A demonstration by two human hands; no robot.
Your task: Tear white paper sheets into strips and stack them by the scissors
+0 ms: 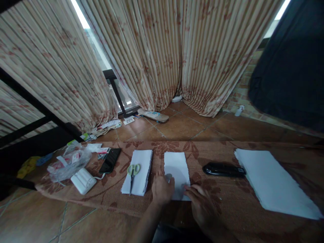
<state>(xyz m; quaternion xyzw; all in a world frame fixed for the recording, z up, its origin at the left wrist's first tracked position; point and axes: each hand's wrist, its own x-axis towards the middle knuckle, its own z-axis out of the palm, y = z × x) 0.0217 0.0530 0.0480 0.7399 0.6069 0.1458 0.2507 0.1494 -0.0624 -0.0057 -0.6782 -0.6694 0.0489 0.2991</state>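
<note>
1. One patterned brown mat [227, 202] spans the tiled floor, with everything below lying on it.
2. At 3 o'clock, a big stack of white paper [273, 182].
3. At 9 o'clock of centre, a smaller paper pile [141, 165] carries green-handled scissors [133, 172].
4. At centre, a folded white sheet [176, 165], with a black stapler [224, 169] near its 3 o'clock side.
5. Left hand [162, 189], fingers loosely curled, presses the sheet's lower left edge.
6. Right hand [202, 206], fingers extended flat, touches its lower right corner.
</note>
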